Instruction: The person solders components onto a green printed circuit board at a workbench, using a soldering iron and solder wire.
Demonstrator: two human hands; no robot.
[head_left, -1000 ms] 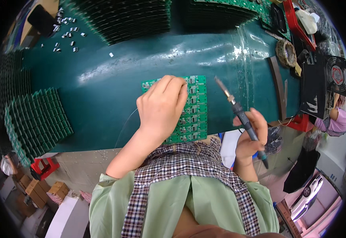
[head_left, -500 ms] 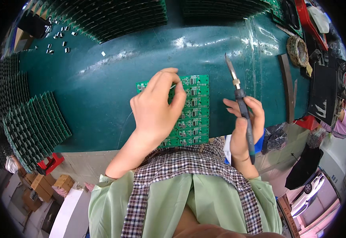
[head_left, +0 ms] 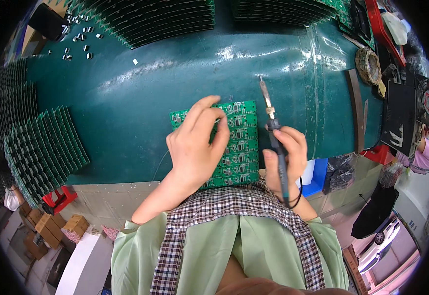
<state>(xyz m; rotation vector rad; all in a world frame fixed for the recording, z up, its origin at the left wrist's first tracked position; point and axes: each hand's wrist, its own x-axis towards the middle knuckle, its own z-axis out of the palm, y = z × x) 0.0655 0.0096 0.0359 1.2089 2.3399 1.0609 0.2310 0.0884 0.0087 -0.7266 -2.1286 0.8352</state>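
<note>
A green panel of joined circuit boards lies flat at the table's near edge, against my checked apron. Over its left part is my left hand, thumb and forefinger pinched on a thin solder wire that trails down beside the wrist. The hand hides much of the panel's left half. To the right of the panel my right hand grips a soldering iron by its dark handle. Its metal tip points away from me, above the table and beyond the panel's top right corner, apart from the boards.
Stacks of green circuit boards stand at the far side and at the left. Small metal parts lie scattered at far left. A dark bar and a tape roll lie at right. A blue bin sits below the edge.
My right hand has brought the soldering iron leftward, closer to the panel. The left hand stays over the boards with the solder wire. The whole view has shifted slightly.
</note>
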